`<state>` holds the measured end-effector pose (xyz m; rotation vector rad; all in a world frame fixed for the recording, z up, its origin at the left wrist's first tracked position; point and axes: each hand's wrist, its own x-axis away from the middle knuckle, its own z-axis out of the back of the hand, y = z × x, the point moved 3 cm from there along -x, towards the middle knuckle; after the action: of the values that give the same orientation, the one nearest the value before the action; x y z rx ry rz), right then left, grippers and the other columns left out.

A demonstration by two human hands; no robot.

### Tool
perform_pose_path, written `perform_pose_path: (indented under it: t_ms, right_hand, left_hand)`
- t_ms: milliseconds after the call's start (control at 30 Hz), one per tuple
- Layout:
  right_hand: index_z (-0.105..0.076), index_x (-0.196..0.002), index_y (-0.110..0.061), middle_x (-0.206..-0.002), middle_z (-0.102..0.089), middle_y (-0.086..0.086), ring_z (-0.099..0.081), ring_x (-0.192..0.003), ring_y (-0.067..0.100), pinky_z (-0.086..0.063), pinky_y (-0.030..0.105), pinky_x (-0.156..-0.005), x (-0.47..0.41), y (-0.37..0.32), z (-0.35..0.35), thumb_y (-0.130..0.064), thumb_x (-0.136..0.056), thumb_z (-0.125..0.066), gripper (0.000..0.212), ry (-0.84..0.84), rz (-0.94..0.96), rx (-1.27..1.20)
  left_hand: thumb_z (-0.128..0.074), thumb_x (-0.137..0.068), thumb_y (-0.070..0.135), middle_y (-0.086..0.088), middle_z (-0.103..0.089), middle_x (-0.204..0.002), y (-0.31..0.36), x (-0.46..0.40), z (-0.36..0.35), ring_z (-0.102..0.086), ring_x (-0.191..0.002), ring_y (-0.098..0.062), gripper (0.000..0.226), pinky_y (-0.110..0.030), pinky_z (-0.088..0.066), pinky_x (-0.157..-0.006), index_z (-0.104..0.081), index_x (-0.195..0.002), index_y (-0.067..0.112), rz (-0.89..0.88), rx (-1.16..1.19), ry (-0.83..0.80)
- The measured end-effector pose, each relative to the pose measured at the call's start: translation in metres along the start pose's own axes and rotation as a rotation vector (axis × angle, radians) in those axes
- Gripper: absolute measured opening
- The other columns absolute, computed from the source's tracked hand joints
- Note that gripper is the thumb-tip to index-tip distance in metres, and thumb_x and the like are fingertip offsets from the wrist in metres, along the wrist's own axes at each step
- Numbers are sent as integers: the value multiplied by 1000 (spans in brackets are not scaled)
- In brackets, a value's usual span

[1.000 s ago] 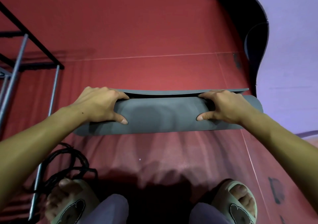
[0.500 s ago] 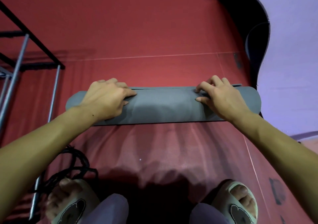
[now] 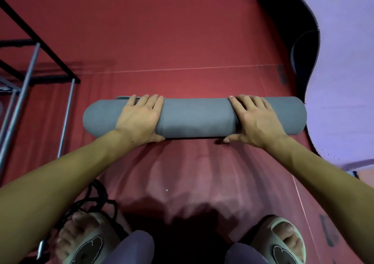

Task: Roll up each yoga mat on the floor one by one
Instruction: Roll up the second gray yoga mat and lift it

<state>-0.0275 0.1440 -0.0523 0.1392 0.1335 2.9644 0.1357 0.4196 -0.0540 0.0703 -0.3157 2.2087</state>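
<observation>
Grey yoga mat, apparently fully rolled, lying crosswise on red floor, lilac mat flat at right

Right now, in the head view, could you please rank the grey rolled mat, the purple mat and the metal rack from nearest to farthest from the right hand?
1. Grey rolled mat: directly under the right hand, which rests on it.
2. Purple mat: on the floor to its right, beyond the roll's end.
3. Metal rack: far left, past the left hand.
</observation>
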Motion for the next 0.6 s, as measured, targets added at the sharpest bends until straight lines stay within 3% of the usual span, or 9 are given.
perform_pose_path:
  t_ms: [67, 167, 333, 467, 533, 600]
  right_hand:
    - [-35, -158, -12, -148, -49, 10, -49, -131, 37, -37, 55, -113, -4, -1, -4, -92, -44, -75, 145, -19, 12, 40]
    - [-36, -157, -14, -148, -49, 9, -49, -130, 36, -39, 54, -111, -9, 0, -4, -77, -47, -86, 136, 0, 21, 61]
    - [-45, -144, -17, -136, -59, 4, -55, -119, 31, -46, 51, -101, -12, 5, 5, -80, -49, -80, 120, -6, 50, -22]
    - [-43, -135, -30, -124, -61, -6, -55, -112, 25, -49, 47, -93, -5, 4, 14, -83, -41, -81, 114, -269, 49, -150]
    - [-40, -136, -41, -123, -62, -8, -57, -116, 23, -51, 46, -94, 1, 1, 16, -81, -36, -84, 116, -474, 8, -243]
    - [-39, -140, -48, -129, -62, -13, -57, -123, 21, -53, 50, -97, 6, -2, 17, -83, -36, -83, 118, -572, 1, -274]
  left_hand:
    - [-88, -47, 74, -10, -52, -147, -1, -5, -3, -52, -133, -33, 136, -56, -40, -112, -36, -152, 5, 3, -5, -23]
    - [-85, -44, 77, -4, -60, -133, -5, -10, 0, -58, -119, -30, 127, -50, -47, -102, -42, -144, 12, -14, 37, -6]
    - [-73, -40, 88, 5, -65, -122, -13, -14, 7, -62, -110, -27, 110, -44, -49, -89, -49, -129, 28, -50, 114, -104]
    - [-69, -35, 95, 16, -65, -105, -15, -4, 11, -66, -98, -22, 100, -41, -55, -80, -51, -116, 40, -86, 196, -343]
    - [-73, -37, 96, 19, -67, -101, -14, 7, 8, -66, -96, -19, 100, -41, -55, -82, -52, -119, 43, -127, 241, -493]
    - [-78, -40, 92, 22, -67, -101, -13, 15, 5, -65, -97, -15, 99, -40, -54, -88, -52, -125, 47, -148, 309, -592]
